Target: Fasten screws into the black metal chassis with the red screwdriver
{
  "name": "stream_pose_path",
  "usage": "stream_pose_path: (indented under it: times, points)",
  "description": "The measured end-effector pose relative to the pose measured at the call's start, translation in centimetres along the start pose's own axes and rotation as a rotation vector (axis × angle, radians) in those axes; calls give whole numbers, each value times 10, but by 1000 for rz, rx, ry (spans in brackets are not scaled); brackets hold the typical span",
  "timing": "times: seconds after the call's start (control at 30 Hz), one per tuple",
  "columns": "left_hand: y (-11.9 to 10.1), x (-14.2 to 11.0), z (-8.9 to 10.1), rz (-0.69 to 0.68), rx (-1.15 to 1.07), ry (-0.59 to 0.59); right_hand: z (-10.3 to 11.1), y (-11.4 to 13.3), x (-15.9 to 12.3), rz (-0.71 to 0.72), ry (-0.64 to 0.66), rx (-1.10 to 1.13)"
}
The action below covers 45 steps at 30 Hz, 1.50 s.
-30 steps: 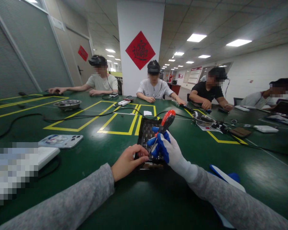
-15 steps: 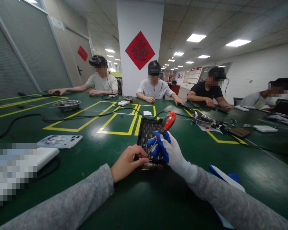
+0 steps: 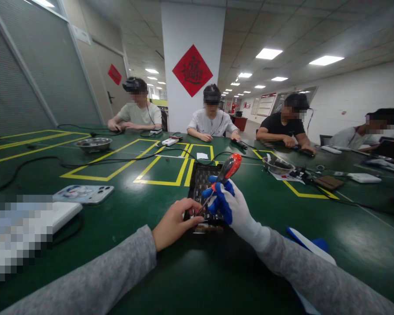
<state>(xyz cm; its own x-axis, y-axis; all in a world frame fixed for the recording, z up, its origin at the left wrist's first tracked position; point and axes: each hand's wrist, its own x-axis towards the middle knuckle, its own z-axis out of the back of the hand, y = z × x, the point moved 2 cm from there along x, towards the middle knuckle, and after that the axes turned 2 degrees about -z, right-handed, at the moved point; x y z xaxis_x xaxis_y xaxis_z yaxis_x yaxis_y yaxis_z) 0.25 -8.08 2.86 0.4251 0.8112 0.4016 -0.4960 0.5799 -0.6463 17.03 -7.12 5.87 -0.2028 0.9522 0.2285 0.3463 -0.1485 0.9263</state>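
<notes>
My right hand [image 3: 237, 208], in a white and blue work glove, grips a screwdriver [image 3: 230, 168] with a red and black handle. Its shaft slants down and left toward the fingertips of my bare left hand [image 3: 179, 218]. Those fingers are pinched together at the shaft's lower end, and whatever they hold is hidden. Beneath both hands lies a black case [image 3: 200, 177] with rows of small metal pieces, partly covered by the glove. A brownish piece shows at the case's near edge.
A spare blue and white glove [image 3: 310, 245] lies by my right forearm. On the left rest a phone [image 3: 83, 194] and a white device. Metal bowls [image 3: 93, 144] stand farther off, with black cables across the green table [image 3: 144, 275]. Several people sit opposite.
My hands and the screwdriver hold nearly the same pose. Across the table, the person at the far left has drawn an outstretched arm back in.
</notes>
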Motion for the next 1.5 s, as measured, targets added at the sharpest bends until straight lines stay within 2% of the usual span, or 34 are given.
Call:
stream_pose_path:
  times: [0.2,0.4,0.57,0.73,0.87,0.97,1.2,1.5]
  points:
    - [-4,-1,1,-41,-37,28,2,-1,1,30,-57,-42]
    - [-5,1,3,-41,-18,74,3,0,-1,3,-3,-2]
    - [-3,1,2,-21,-38,23,2,1,0,-9,-64,-23]
    - [-1,1,1,-4,-64,4,0,2,0,-20,-34,11]
    - [-4,2,1,-60,-59,56,1,1,0,-17,27,75]
    - [-6,2,2,-77,-46,93,1,0,0,-23,16,70]
    - [0,1,1,2,-10,33,-2,1,0,-40,-15,55]
    - [-5,1,2,-63,-27,67,0,1,-1,-31,-17,9]
